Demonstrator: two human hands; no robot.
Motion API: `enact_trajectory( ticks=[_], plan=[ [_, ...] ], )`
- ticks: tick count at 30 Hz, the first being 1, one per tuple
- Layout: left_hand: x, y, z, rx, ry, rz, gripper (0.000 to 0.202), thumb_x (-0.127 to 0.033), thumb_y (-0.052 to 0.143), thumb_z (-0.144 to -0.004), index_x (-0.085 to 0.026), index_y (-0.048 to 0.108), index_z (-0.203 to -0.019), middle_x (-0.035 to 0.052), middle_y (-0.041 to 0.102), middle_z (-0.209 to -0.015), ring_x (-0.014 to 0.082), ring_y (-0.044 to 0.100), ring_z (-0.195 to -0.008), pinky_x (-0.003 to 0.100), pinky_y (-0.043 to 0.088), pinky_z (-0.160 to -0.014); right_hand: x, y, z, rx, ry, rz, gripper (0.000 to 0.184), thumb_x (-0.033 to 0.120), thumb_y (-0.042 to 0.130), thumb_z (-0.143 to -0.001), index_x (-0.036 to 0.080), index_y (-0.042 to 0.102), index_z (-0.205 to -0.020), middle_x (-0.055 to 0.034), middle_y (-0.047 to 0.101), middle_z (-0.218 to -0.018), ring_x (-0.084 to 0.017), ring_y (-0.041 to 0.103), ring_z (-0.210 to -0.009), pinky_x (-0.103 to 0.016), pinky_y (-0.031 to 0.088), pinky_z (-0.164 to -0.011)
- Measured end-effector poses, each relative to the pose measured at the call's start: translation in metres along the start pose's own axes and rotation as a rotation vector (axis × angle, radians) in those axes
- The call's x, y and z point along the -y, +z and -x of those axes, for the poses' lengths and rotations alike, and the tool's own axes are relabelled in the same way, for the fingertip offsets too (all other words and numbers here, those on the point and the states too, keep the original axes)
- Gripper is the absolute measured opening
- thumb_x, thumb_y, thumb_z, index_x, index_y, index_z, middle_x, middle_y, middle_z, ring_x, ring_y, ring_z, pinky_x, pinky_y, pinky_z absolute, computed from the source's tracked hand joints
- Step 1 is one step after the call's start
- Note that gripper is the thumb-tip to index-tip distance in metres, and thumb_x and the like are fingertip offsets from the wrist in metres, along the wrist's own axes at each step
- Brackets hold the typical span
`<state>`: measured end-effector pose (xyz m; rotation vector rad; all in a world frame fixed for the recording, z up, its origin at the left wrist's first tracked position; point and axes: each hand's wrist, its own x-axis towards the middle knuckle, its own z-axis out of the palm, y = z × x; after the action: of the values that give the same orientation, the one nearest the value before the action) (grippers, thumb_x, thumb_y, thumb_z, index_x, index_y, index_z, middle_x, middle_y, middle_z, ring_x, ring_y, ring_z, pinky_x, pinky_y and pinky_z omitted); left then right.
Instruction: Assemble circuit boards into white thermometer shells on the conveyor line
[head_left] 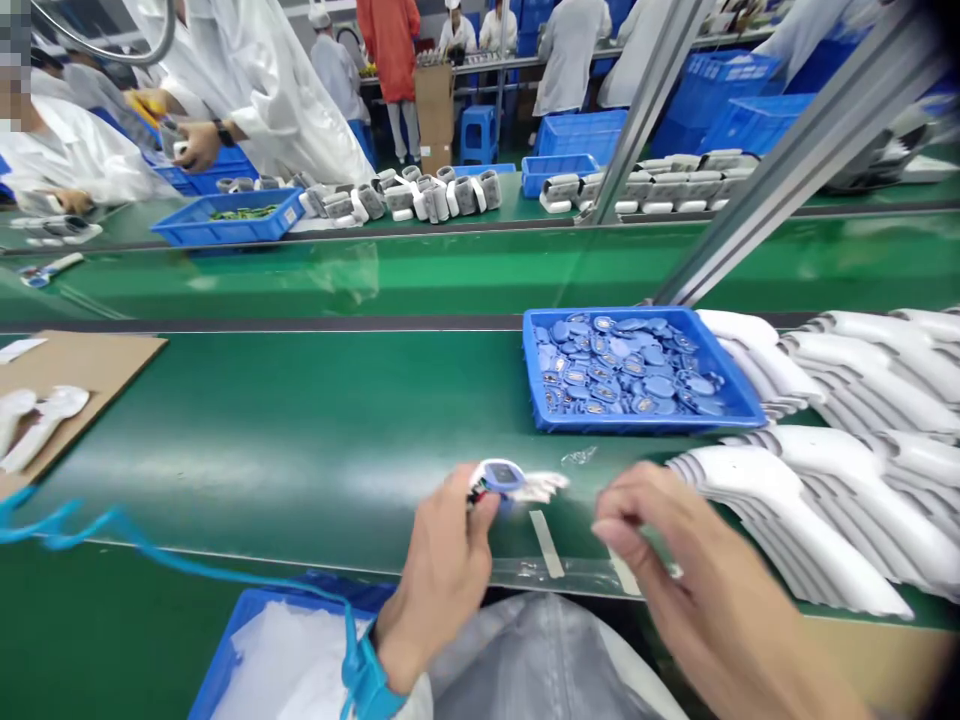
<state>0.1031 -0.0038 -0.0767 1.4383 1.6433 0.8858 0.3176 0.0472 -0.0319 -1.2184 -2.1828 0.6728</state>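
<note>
My left hand (442, 570) is closed on a small white part with a blue oval face (501, 478), held just above the green bench top (300, 440). A blue wrist strap (364, 675) with a coiled cord runs off to the left. My right hand (667, 560) hovers to the right of the part with its fingers curled, blurred by motion, and nothing shows in them. A blue tray (540, 415) full of small blue oval pieces sits just beyond both hands. Stacks of white plastic housings (810, 520) lie right of my right hand.
A cardboard sheet (90, 365) with white housings lies at the left. A blue bin (247, 625) with clear bags sits below the bench edge. Across the green conveyor (375, 270), people in white coats work by blue trays and rows of white parts (427, 195). Slanted metal posts (787, 160) rise at the right.
</note>
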Motion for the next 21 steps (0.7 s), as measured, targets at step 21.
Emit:
enact_trajectory(
  ticks=[21],
  plan=[
    [-0.004,0.016,-0.023,0.028,-0.177,0.306,0.028,-0.039,0.054,-0.100,-0.016,0.064,-0.113,0.0060,0.068,-0.089,0.0188,0.061,-0.079,0.031,0.043,-0.073,-0.032,0.017,-0.004,-0.180,0.032,0.394,0.042,0.047,0.032,-0.107,0.023,0.058,-0.083,-0.0064,0.063,-0.083,-0.023,0.054,-0.076,-0.037,0.034,-0.067]
  ],
)
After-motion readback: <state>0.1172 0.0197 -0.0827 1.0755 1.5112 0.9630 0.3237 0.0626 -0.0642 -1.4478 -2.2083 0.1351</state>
